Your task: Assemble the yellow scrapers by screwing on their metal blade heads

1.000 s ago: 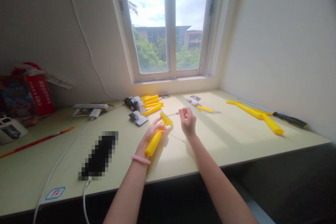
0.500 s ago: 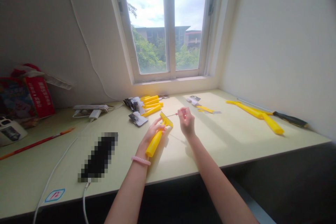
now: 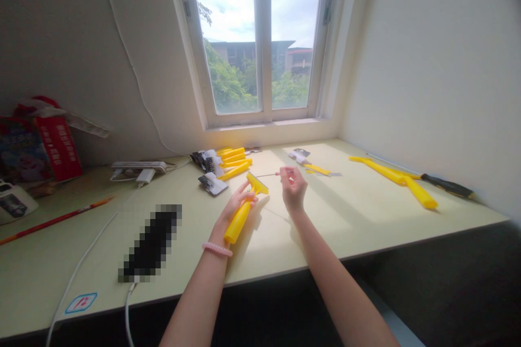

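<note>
My left hand (image 3: 236,205) is closed around a yellow scraper (image 3: 239,221), its wide head pointing up and away and its thick handle slanting toward me. In my right hand (image 3: 293,187) is a thin screwdriver (image 3: 266,175), gripped in a fist, with its shaft pointing left toward the scraper's head. Whether the tip touches the head is too small to tell. Behind my left hand lie several yellow-handled scrapers (image 3: 234,158) with dark and white wrapped ends. A flat yellow scraper piece (image 3: 319,169) with a metal blade lies beyond my right hand.
At the right lie a long yellow tool (image 3: 386,169) and a black-handled tool (image 3: 448,185). To the left are a blurred-out dark phone (image 3: 152,244) with a white cable, a red pencil (image 3: 57,220), a power strip (image 3: 138,168) and a red box (image 3: 59,146). The table's front edge (image 3: 366,254) is near my forearms.
My right hand has shifted slightly to the right, away from the scraper, with the screwdriver. The left hand stays closed on the scraper, nearly still. The view has moved a little.
</note>
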Tool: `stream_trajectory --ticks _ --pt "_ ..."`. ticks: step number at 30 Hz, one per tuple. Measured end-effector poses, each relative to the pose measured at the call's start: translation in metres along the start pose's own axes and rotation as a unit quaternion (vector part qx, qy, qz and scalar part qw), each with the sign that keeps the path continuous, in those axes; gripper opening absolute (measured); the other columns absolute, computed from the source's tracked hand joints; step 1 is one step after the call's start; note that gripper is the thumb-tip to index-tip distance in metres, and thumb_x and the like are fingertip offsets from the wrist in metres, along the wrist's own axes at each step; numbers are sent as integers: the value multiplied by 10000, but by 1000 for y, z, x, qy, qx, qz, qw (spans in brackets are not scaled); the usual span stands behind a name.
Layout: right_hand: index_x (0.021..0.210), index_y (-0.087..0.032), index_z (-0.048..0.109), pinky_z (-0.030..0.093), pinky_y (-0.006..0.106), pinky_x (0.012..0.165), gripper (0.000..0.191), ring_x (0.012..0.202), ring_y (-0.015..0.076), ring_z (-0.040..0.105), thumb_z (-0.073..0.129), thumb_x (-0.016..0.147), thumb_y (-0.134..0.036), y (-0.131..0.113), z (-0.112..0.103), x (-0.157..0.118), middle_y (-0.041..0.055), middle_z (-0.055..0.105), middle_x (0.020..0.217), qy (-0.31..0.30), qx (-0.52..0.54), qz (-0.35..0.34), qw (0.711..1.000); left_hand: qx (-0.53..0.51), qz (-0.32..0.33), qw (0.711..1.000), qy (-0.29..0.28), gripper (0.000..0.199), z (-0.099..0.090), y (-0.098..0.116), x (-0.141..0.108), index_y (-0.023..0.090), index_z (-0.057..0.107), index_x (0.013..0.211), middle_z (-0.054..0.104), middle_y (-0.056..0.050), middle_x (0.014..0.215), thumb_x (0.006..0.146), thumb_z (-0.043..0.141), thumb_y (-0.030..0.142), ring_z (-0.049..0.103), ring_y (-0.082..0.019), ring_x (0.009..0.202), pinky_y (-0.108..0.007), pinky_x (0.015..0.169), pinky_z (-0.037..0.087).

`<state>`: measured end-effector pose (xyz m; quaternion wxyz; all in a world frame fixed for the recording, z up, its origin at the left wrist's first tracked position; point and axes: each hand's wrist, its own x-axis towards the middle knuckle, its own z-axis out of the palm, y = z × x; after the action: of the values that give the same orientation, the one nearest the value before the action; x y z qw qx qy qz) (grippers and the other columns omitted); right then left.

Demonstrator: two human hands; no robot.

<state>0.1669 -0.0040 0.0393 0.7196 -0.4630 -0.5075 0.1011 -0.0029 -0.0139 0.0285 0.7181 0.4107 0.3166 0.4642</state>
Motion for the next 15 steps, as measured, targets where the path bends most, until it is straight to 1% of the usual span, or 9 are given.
stream_trajectory --ticks 2,3,4,6,7,9,12,14,15 --pt "918 -161 647 497 308 681 333 730 188 630 448 873 -424 8 -2 3 86 709 854 57 -33 1 998 -23 12 1000 5 620 0 1 3 189 445 1309 574 0 735 716 588 77 512 -61 504 -138 460 412" --pt "956 -155 664 494 328 725 337 766 199 629 445 870 -396 14 -3 5 102 710 909 68 -65 4 996 -34 20 999 12 580 0 1 4 183 470 1271 574 0 740 713 576 65 507 -56 503 -132 459 411" --pt "984 -151 678 486 348 766 333 802 211 627 450 860 -360 20 -3 6 115 707 953 58 -105 13 993 -44 29 998 21 539 0 1 6 179 488 1232 574 0 747 712 562 55 506 -54 504 -129 460 413" --pt "1020 -159 701 467 370 820 325 862 230 621 459 831 -266 32 -5 5 128 698 995 -10 -199 56 978 -57 43 997 41 462 -1 1 10 171 510 1152 576 -3 754 710 538 42 516 -57 516 -130 470 428" --pt "1031 -174 710 457 376 833 336 889 236 617 455 818 -221 37 -5 4 130 691 1005 -50 -250 83 963 -59 47 996 50 428 -1 0 12 169 515 1115 577 -7 756 708 532 40 527 -62 526 -135 478 438" --pt "1056 -210 716 433 402 854 374 950 258 600 439 809 -163 42 -4 2 142 673 1022 -114 -352 126 921 -56 50 995 61 377 -1 0 16 165 518 1053 581 -16 756 698 537 40 547 -77 544 -148 484 451" --pt "1064 -218 713 386 469 878 371 1053 321 541 441 817 -168 41 0 3 181 621 1090 -168 -471 138 855 -54 56 995 60 367 -2 3 24 165 521 1021 596 -30 782 678 559 42 561 -92 566 -162 487 459" --pt "1045 -197 710 367 489 883 340 1090 352 504 462 813 -201 41 5 9 197 583 1131 -195 -511 137 826 -61 65 995 52 400 -4 7 31 172 524 1040 601 -33 817 665 560 38 557 -92 572 -171 490 466" --pt "1042 -191 706 362 492 886 332 1100 358 493 473 806 -213 42 8 14 197 571 1145 -206 -518 140 818 -64 69 994 48 420 -5 10 34 176 525 1054 602 -33 833 658 559 38 553 -91 571 -176 489 469"
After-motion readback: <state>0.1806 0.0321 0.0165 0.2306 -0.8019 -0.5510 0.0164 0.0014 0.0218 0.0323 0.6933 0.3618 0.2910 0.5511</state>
